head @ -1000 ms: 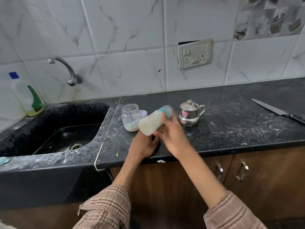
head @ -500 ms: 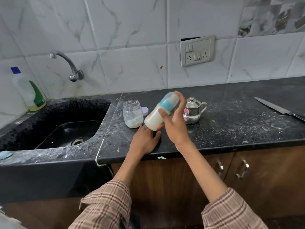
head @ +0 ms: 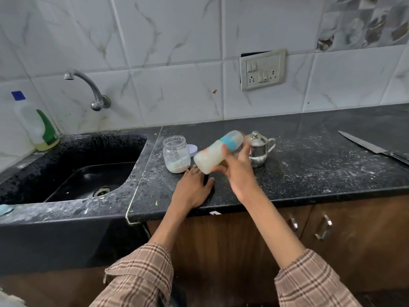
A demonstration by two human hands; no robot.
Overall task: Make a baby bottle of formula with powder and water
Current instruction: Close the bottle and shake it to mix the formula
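Observation:
My right hand point(head: 238, 171) grips a baby bottle point(head: 215, 152) with a teal collar and clear cap. The bottle holds milky white liquid, is tilted with its cap up to the right, and is blurred. My left hand point(head: 193, 188) lies flat on the black counter point(head: 309, 173), fingers spread, just below the bottle. A clear jar point(head: 176, 154) with a little white powder at its bottom stands open behind my left hand. Its pale lid point(head: 192, 150) lies behind it. A small steel pot point(head: 259, 148) with a lid and handle stands right of the bottle.
A black sink point(head: 73, 173) with a wall tap point(head: 88, 88) takes up the left side. A dish soap bottle point(head: 38, 127) stands at its far left corner. A large knife point(head: 374, 149) lies at the right edge. A wall socket point(head: 262, 69) sits above; cupboard doors point(head: 332, 229) below.
The bottle in my right hand has swung up and down between frames, its tilt changing and its image blurring. My left hand has stayed flat on the counter.

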